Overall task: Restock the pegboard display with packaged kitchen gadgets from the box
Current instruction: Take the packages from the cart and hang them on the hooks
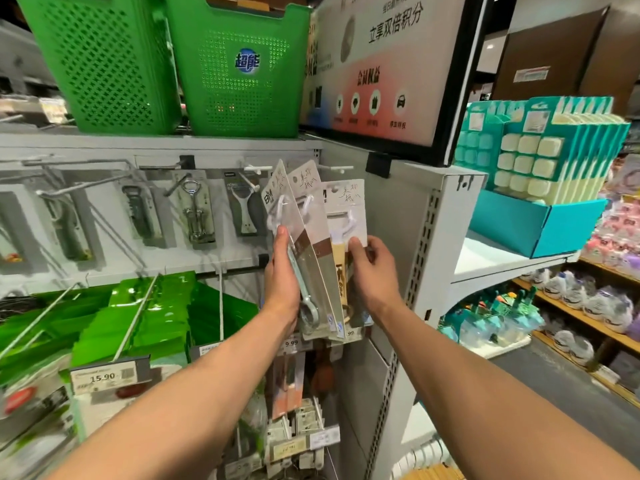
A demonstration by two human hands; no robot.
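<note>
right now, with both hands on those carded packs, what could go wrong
1. The left hand holds two fanned carded packs by their edges; one might slip out and fall onto the stock below.
2. The white hook sits above the packs' hang holes and is thin, so a hole could miss it.
3. The right hand grips only the third pack low down, so its top could flop.

blurred: hanging carded gadget packs at left (69, 230) | cut off: green perforated plastic basket (100, 60) top | unreadable: white shelf price tags (323, 438)
</note>
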